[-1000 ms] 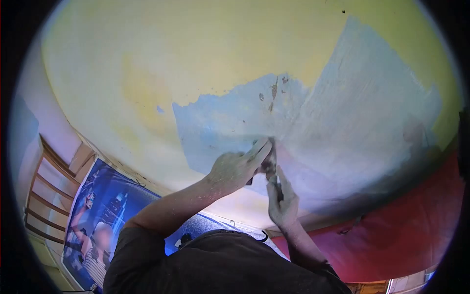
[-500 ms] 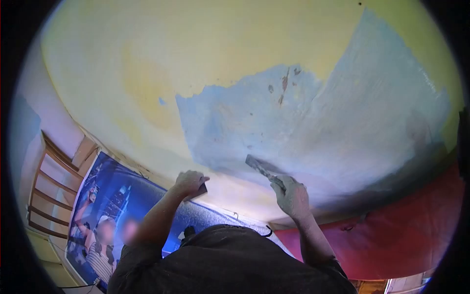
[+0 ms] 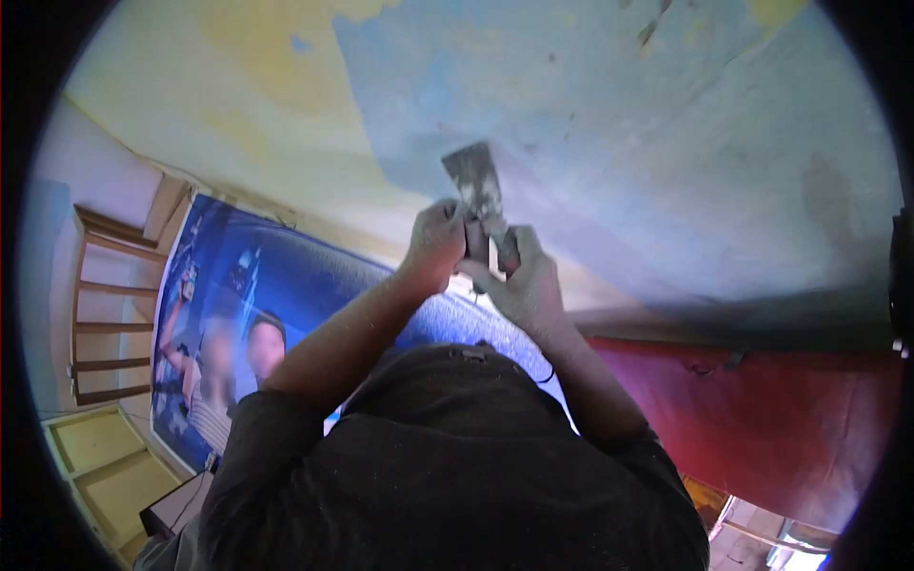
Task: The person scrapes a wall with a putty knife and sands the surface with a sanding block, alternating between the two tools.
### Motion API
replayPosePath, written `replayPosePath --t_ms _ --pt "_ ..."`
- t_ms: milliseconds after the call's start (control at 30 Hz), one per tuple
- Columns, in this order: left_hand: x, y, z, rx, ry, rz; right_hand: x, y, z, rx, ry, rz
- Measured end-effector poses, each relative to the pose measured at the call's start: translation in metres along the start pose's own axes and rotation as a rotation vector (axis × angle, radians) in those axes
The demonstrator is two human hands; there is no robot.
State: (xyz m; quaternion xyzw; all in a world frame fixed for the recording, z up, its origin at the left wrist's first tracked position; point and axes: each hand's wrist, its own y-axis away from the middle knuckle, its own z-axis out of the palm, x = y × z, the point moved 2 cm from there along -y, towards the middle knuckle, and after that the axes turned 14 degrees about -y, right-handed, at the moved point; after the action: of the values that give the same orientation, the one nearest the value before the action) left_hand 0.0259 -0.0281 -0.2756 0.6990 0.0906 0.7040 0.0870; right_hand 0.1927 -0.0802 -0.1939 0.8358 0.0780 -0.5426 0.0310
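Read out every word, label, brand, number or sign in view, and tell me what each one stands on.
There are none that I can read.
The blue poster, the scraper, the dark shirt and the red sheet show no legible text; any small print on them would be too blurred to read.

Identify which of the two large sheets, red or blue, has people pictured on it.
The blue sheet, on the left: it shows figures, while the red sheet shows none.
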Motion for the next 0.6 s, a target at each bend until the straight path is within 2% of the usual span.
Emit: replayPosePath --t_ms 67,133,233,333,367,400,467,567,600 --pt "0.03 0.022 -0.016 -0.15 0.046 0.006 0.021 -0.006 0.005 0.017 -0.2 -0.029" --pt "0.023 0.029 -0.028 -0.222 0.036 -0.073 0.01 -0.001 -0.006 -0.019 -0.198 0.05" --pt "0.016 0.04 -0.055 -0.008 -0.424 0.212 0.006 -0.004 0.002 0.021 -0.096 0.018" --pt "-0.001 0.057 -0.067 0.523 -1.055 0.687 0.011 0.0 0.013 0.068 -0.006 0.051" --pt "-0.012 0.06 -0.07 0.427 -1.197 0.784 0.017 -0.002 0.018 0.08 0.015 0.073" --pt "-0.015 0.056 -0.07 0.322 -1.345 0.969 0.021 -0.008 0.023 0.078 0.002 0.074" --pt "-0.03 0.052 -0.058 0.129 -1.47 1.005 0.033 -0.016 0.029 0.072 -0.022 0.085" --pt "-0.048 0.036 -0.037 0.105 -1.411 0.784 0.058 -0.036 0.041 0.096 -0.247 0.047" --pt "-0.051 0.032 -0.031 0.101 -1.337 0.732 0.065 -0.039 0.042 0.095 -0.2 -0.007"
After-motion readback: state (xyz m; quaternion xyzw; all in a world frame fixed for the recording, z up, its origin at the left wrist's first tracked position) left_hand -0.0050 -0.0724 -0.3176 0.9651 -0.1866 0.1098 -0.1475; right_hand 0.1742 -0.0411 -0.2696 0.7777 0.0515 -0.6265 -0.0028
